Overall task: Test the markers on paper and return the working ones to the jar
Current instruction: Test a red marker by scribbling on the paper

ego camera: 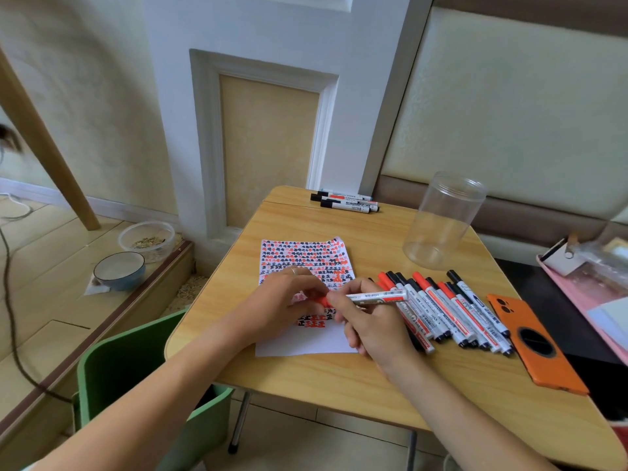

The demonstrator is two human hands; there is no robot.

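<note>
Over the sheet of paper [307,341] in the middle of the wooden table [339,379], we see both hands meeting on one marker [377,296]. Our right hand [370,321] closes its fingers around the white barrel, and our left hand [282,300] pinches the red cap [322,301] at the marker's left end. The long axis of this marker runs almost level from left to right, with the capped end pointing left toward the left hand and the back end pointing right, over the pile. We cannot tell if the cap is fully on or a little pulled off.

The paper lies with its long side going away from us. Its far part is full of small red and black test marks, and the near part is blank white.

Just to the right of the right hand lies a pile of markers [452,311] with red and black caps. They lie side by side, touching, and their long axes go diagonally: the caps point away and to the left, the back ends point toward us and to the right.

Behind the pile stands the clear jar [441,222], upright, with nothing visible inside. At the far edge of the table three markers [345,201] lie well apart from the others, with black caps pointing left. An orange phone [533,345] lies face down right of the pile.
</note>
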